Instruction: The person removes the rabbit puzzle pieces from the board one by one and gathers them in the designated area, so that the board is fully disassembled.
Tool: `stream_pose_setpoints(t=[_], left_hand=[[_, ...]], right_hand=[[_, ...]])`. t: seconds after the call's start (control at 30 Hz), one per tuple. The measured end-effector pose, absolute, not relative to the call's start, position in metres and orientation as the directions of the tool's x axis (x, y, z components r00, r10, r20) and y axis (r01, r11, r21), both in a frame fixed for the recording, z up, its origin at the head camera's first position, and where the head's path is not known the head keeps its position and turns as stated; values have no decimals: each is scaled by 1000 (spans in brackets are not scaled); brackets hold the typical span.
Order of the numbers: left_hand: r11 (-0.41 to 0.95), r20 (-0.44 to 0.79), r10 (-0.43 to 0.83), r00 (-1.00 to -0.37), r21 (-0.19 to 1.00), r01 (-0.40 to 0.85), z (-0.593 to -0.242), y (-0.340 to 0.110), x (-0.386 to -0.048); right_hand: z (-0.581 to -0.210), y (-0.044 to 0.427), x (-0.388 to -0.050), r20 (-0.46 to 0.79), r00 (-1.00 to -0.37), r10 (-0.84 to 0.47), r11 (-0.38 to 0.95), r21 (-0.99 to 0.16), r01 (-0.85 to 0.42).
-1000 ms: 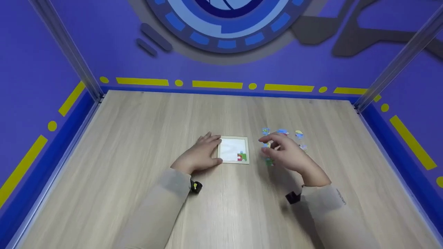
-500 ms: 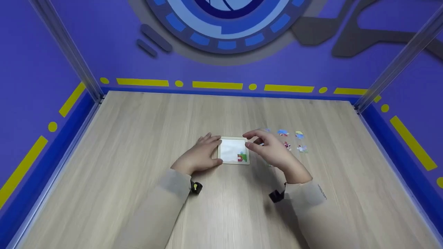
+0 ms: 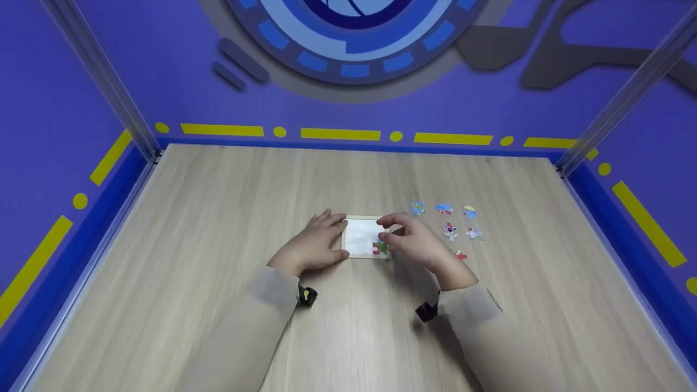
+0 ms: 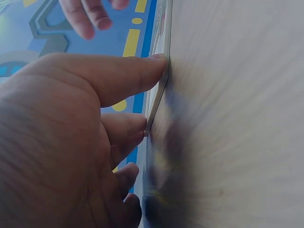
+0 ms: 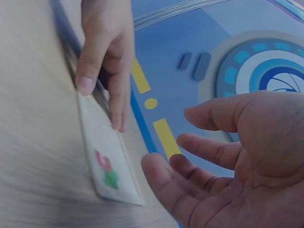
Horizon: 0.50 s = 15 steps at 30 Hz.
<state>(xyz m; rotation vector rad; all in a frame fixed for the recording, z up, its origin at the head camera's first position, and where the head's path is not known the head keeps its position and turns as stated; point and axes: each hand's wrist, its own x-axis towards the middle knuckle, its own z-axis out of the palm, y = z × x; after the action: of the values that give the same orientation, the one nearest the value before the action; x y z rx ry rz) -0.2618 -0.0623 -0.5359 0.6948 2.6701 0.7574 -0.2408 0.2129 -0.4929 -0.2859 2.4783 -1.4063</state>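
Note:
A small square puzzle tray [image 3: 359,217] with a pale rim and a white inside lies on the table. A red and green jigsaw piece [image 3: 379,249] lies in its lower right corner. My left hand [image 3: 310,245] rests at the tray's left edge, thumb at the near corner and fingers at the far one; the left wrist view shows the thumb [image 4: 137,76] touching the rim. Over the tray's right side is my right hand [image 3: 416,245], thumb and fingers apart. No piece shows between its fingers [image 5: 213,147] in the right wrist view.
Right of the tray, loose jigsaw pieces lie spread out: a blue and red one [image 3: 444,208], a yellow and blue one [image 3: 470,212], a red one [image 3: 460,255] and others. My right hand covers part of that area. Blue patterned walls [image 3: 348,117] enclose the wooden table [image 3: 245,190].
My right hand has moved left from the loose pieces to the tray's right side, uncovering several pieces. The left hand and the tray stay in place.

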Motion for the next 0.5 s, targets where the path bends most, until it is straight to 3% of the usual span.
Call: stream_pose_setpoints(t=[0.3,0.5], left_hand=[[738,-125,519,-845,564,370,-536,-63,-262],[743,-129,521,-844,556,374,-536,-63,-263]], right_hand=[[-510,205,-243,-72,-943,-326,661,-730,-173],[-516,202,-244,-98,-937,-334,700,-692,-178]])
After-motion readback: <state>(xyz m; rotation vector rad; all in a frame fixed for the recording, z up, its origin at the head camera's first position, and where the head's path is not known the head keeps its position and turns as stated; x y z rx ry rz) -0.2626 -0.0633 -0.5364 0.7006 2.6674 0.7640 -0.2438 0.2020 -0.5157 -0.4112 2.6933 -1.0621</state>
